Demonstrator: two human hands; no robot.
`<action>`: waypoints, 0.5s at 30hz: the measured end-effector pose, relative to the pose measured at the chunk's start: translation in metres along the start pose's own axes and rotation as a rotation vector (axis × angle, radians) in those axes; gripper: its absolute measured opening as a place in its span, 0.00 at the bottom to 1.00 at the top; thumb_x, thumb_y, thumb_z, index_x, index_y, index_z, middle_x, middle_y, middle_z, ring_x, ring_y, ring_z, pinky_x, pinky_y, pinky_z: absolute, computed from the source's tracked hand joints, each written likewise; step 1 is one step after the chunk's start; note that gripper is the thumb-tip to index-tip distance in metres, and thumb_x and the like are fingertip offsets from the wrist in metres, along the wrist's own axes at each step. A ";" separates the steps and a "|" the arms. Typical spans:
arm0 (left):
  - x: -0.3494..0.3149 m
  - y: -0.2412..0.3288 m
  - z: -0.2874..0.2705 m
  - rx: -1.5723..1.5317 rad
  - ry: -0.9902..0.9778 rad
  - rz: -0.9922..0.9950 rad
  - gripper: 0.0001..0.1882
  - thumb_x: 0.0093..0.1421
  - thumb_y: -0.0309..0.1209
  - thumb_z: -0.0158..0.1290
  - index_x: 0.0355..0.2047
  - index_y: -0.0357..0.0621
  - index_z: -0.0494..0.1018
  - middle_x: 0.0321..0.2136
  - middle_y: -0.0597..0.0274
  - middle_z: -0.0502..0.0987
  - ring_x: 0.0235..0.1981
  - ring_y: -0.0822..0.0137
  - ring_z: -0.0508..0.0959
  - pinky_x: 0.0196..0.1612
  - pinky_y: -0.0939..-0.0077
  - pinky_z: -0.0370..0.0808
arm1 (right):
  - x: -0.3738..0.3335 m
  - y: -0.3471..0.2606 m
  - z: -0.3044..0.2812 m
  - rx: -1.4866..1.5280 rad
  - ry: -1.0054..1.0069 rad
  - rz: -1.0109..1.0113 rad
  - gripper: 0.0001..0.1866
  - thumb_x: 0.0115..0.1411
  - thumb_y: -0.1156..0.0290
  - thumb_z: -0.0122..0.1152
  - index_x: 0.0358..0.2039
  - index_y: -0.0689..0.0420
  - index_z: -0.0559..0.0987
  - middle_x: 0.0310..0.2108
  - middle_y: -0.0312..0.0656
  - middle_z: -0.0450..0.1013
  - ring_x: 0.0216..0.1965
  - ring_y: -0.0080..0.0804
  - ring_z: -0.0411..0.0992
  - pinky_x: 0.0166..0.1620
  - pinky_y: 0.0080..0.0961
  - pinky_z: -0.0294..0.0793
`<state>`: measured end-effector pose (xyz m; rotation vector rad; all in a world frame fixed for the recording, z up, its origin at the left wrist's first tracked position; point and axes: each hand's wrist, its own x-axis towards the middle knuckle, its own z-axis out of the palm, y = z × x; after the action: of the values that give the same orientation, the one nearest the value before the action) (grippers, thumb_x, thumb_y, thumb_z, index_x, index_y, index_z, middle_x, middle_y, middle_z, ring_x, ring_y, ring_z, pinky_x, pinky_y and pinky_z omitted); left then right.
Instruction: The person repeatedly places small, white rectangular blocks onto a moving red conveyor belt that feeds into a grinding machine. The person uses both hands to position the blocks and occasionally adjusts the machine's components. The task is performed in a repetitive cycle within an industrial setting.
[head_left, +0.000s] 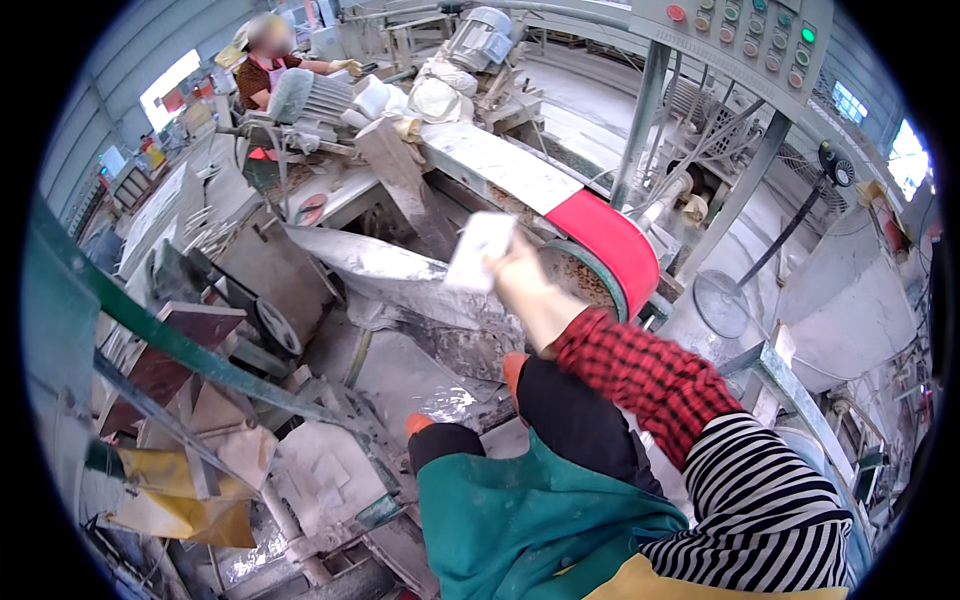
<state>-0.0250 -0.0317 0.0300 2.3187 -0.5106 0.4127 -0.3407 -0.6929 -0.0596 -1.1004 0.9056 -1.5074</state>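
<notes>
as the right hand (pixel 518 270) grips it, the white piece (pixel 476 250) looks flat and rectangular.

My right hand (pixel 518 268), mid-frame, is smeared by blur, and the white slab (pixel 481 250) it grips hides part of my fingers; the slab's soft outline keeps me from judging its thickness. At the bottom edge my apron (pixel 520 505) is cut off, and it covers the tops of my trousers (pixel 575 420), whose legs hide all but bits of my orange boots (pixel 416 424). At upper right the top edge crops the panel (pixel 737 62), its markings too small to read. At upper left a co-worker's (pixel 254 82) head is blurred, and a motor (pixel 318 98) hides their lower body.
</notes>
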 end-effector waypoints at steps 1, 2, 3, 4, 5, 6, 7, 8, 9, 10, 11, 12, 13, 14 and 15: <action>-0.003 -0.067 -0.023 0.369 0.054 0.000 0.25 0.66 0.45 0.59 0.54 0.38 0.75 0.48 0.44 0.79 0.47 0.49 0.80 0.53 0.57 0.77 | 0.011 -0.031 -0.001 0.032 0.071 0.111 0.29 0.59 0.89 0.55 0.61 0.57 0.69 0.49 0.44 0.77 0.48 0.39 0.78 0.50 0.37 0.81; -0.016 -0.049 -0.013 0.633 0.051 0.016 0.26 0.66 0.46 0.59 0.54 0.38 0.75 0.49 0.45 0.79 0.47 0.49 0.80 0.53 0.57 0.77 | 0.037 -0.035 -0.037 0.029 0.143 0.112 0.30 0.59 0.89 0.55 0.62 0.58 0.67 0.50 0.46 0.76 0.49 0.42 0.78 0.48 0.38 0.82; -0.028 -0.028 -0.009 0.917 0.060 0.033 0.26 0.66 0.47 0.58 0.55 0.39 0.75 0.49 0.46 0.79 0.46 0.50 0.80 0.53 0.58 0.77 | 0.045 -0.050 -0.049 0.040 0.255 0.130 0.29 0.60 0.88 0.54 0.62 0.58 0.66 0.51 0.48 0.75 0.49 0.43 0.78 0.48 0.38 0.83; -0.022 -0.044 0.002 1.014 0.122 0.289 0.27 0.67 0.47 0.57 0.56 0.38 0.74 0.51 0.46 0.78 0.49 0.49 0.79 0.55 0.57 0.76 | 0.081 -0.032 -0.112 -0.149 0.286 0.042 0.28 0.60 0.87 0.54 0.61 0.60 0.66 0.52 0.50 0.74 0.49 0.46 0.78 0.48 0.41 0.83; -0.022 -0.068 -0.001 1.127 0.189 0.527 0.28 0.68 0.48 0.56 0.58 0.38 0.73 0.54 0.45 0.77 0.52 0.49 0.77 0.56 0.57 0.75 | 0.095 -0.030 -0.124 -0.034 0.333 0.139 0.27 0.60 0.86 0.54 0.61 0.61 0.65 0.54 0.51 0.73 0.49 0.50 0.77 0.48 0.47 0.83; -0.024 -0.092 -0.009 1.261 0.299 0.752 0.29 0.68 0.48 0.55 0.59 0.38 0.72 0.56 0.44 0.75 0.55 0.48 0.76 0.58 0.56 0.74 | 0.102 -0.035 -0.124 -0.165 0.359 0.261 0.27 0.61 0.85 0.53 0.62 0.61 0.64 0.55 0.52 0.72 0.50 0.54 0.76 0.47 0.51 0.84; -0.023 -0.080 -0.008 1.142 0.209 0.589 0.29 0.68 0.48 0.55 0.60 0.38 0.71 0.57 0.44 0.75 0.55 0.48 0.76 0.58 0.56 0.73 | 0.111 -0.032 -0.137 -0.178 0.359 0.261 0.26 0.63 0.84 0.52 0.62 0.62 0.64 0.55 0.53 0.72 0.51 0.52 0.76 0.49 0.49 0.83; -0.025 -0.067 -0.003 1.008 0.130 0.402 0.29 0.69 0.48 0.55 0.60 0.38 0.71 0.57 0.44 0.75 0.56 0.48 0.75 0.59 0.56 0.73 | 0.116 -0.028 -0.149 -0.128 0.331 0.216 0.26 0.63 0.84 0.53 0.61 0.63 0.64 0.54 0.52 0.72 0.52 0.52 0.76 0.50 0.48 0.83; -0.029 -0.057 -0.007 0.955 0.106 0.302 0.30 0.69 0.48 0.55 0.60 0.38 0.71 0.57 0.44 0.74 0.56 0.48 0.75 0.59 0.56 0.72 | 0.114 -0.030 -0.145 -0.068 0.292 0.187 0.25 0.63 0.83 0.53 0.61 0.64 0.64 0.54 0.52 0.72 0.53 0.51 0.76 0.51 0.47 0.82; -0.031 -0.052 -0.007 0.926 0.089 0.259 0.30 0.69 0.48 0.54 0.60 0.38 0.71 0.58 0.44 0.74 0.57 0.48 0.75 0.60 0.55 0.72 | 0.115 -0.032 -0.144 -0.091 0.269 0.201 0.23 0.64 0.77 0.56 0.59 0.64 0.68 0.51 0.52 0.74 0.50 0.47 0.77 0.47 0.41 0.82; -0.033 -0.048 -0.009 0.911 0.080 0.227 0.30 0.69 0.49 0.54 0.61 0.38 0.71 0.58 0.43 0.74 0.57 0.47 0.74 0.60 0.55 0.72 | 0.116 -0.033 -0.141 -0.196 0.275 0.215 0.23 0.63 0.74 0.57 0.58 0.64 0.69 0.50 0.53 0.75 0.48 0.46 0.77 0.45 0.39 0.81; -0.036 -0.044 -0.012 0.898 0.076 0.198 0.30 0.69 0.49 0.54 0.61 0.38 0.70 0.58 0.43 0.73 0.57 0.47 0.74 0.60 0.55 0.71 | 0.116 -0.038 -0.132 -0.299 0.274 0.229 0.23 0.63 0.71 0.58 0.57 0.64 0.69 0.48 0.53 0.75 0.47 0.45 0.78 0.43 0.38 0.80; -0.034 -0.043 -0.006 0.868 0.055 0.183 0.30 0.69 0.49 0.54 0.61 0.38 0.70 0.59 0.43 0.73 0.58 0.47 0.74 0.61 0.55 0.71 | 0.114 -0.047 -0.135 -0.418 0.293 0.232 0.23 0.63 0.69 0.60 0.57 0.63 0.70 0.47 0.53 0.76 0.46 0.44 0.78 0.41 0.37 0.80; -0.031 -0.042 -0.002 0.834 0.031 0.174 0.30 0.69 0.49 0.54 0.61 0.38 0.70 0.59 0.43 0.73 0.58 0.47 0.73 0.61 0.55 0.70 | 0.132 -0.024 -0.173 -0.936 0.022 0.030 0.21 0.60 0.65 0.62 0.51 0.63 0.74 0.42 0.55 0.77 0.41 0.46 0.78 0.39 0.38 0.79; -0.025 -0.042 0.010 0.790 -0.009 0.170 0.30 0.69 0.49 0.54 0.62 0.38 0.70 0.59 0.43 0.72 0.59 0.46 0.73 0.62 0.55 0.70 | 0.146 -0.013 -0.226 -1.437 -0.117 -0.290 0.20 0.57 0.62 0.65 0.44 0.62 0.77 0.37 0.57 0.78 0.37 0.48 0.79 0.38 0.38 0.78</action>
<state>-0.0256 -0.0048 -0.0115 3.0374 -0.6288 0.7976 -0.5696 -0.8319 -0.0877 -2.3501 1.8713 -0.8108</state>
